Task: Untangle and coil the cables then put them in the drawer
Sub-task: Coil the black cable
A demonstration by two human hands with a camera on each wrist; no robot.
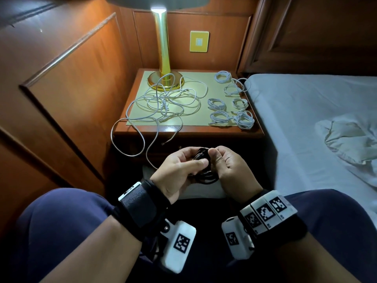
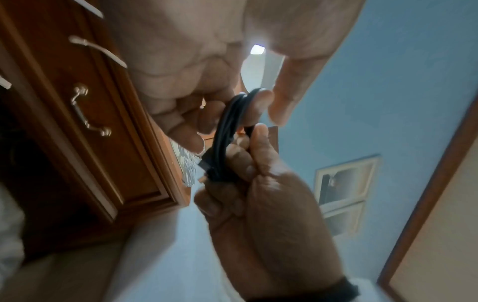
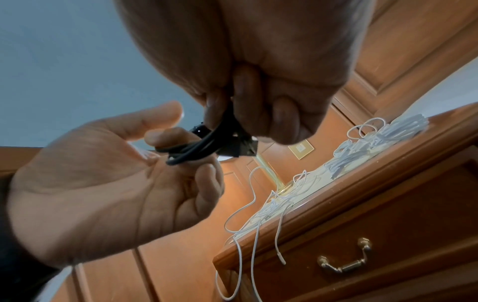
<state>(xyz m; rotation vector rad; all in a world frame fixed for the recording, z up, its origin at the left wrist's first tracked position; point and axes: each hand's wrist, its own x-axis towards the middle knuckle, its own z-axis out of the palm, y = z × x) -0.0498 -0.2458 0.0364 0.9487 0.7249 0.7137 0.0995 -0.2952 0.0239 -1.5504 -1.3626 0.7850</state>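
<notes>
A black cable [image 1: 204,168], wound into a small coil, is held over my lap by both hands. My left hand [image 1: 193,160] grips the coil from the left with curled fingers and thumb. My right hand [image 1: 217,160] pinches its right side. In the left wrist view the black cable [image 2: 227,130] runs between both hands' fingertips, and in the right wrist view the black cable [image 3: 204,147] shows a plug end. A tangle of white cables [image 1: 163,103] lies on the nightstand [image 1: 187,129], some hanging over its front edge. Several coiled white cables [image 1: 230,105] lie to its right. The drawer [image 3: 362,235] is closed.
A brass lamp [image 1: 162,54] stands lit at the back of the nightstand. A bed [image 1: 306,129] with a crumpled cloth lies along the right. Wood panelling closes the left side. The drawer handle [image 3: 344,263] hangs on the front. My knees frame the lower view.
</notes>
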